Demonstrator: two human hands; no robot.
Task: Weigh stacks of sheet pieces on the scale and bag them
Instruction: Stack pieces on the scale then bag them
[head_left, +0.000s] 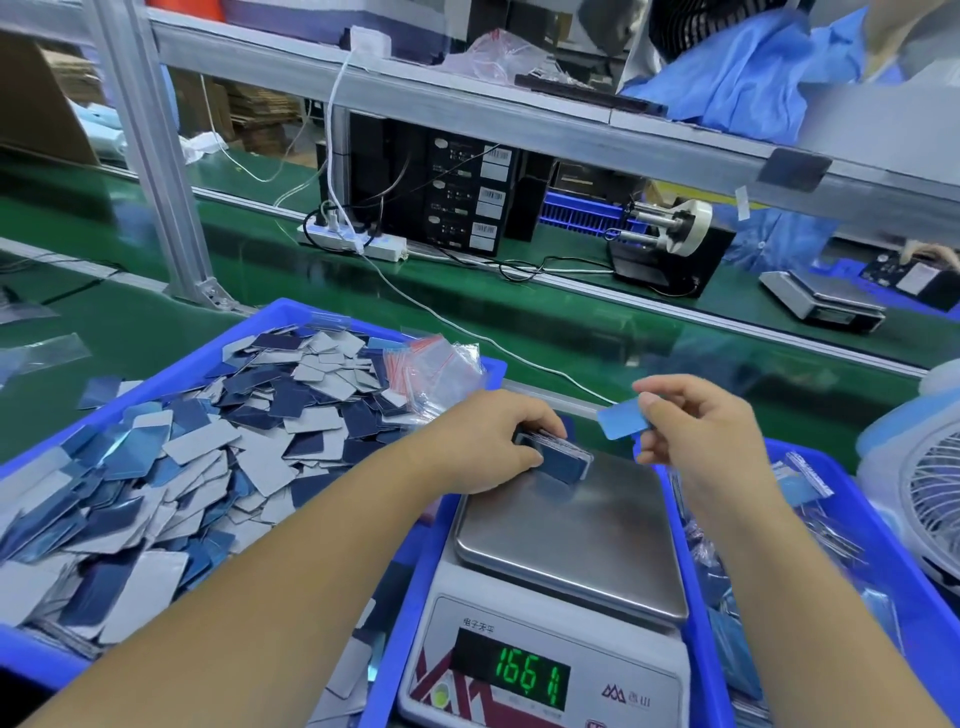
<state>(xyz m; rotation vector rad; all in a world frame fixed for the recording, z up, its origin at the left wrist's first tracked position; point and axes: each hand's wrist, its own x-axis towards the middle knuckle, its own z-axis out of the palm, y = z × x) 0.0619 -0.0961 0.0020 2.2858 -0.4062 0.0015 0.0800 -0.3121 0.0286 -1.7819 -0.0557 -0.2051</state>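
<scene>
Steel scale pan (587, 525) under left hand (483, 441), clamped on stack of sheet pieces (563, 457); right hand (696, 421) pinching single blue piece (623, 422) just beside. Likely false reading on display (524, 675) from left-hand pressure; possible toppling off pan's far edge.

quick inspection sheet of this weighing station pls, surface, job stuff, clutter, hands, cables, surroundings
surface: green conveyor belt with blue bins on it.
job's things: scale with lit green digits; stack of sheet pieces at the far left corner of its pan; loose pieces fill the left bin; empty zip bags at that bin's far corner.
clutter: stray clear bags on the belt at left.
hands: left hand grips the stack; right hand pinches a single blue piece above the pan's far edge.
cables: white cable runs across the belt from a power strip.
surroundings: second scale, black boxes, white fan at right.
</scene>
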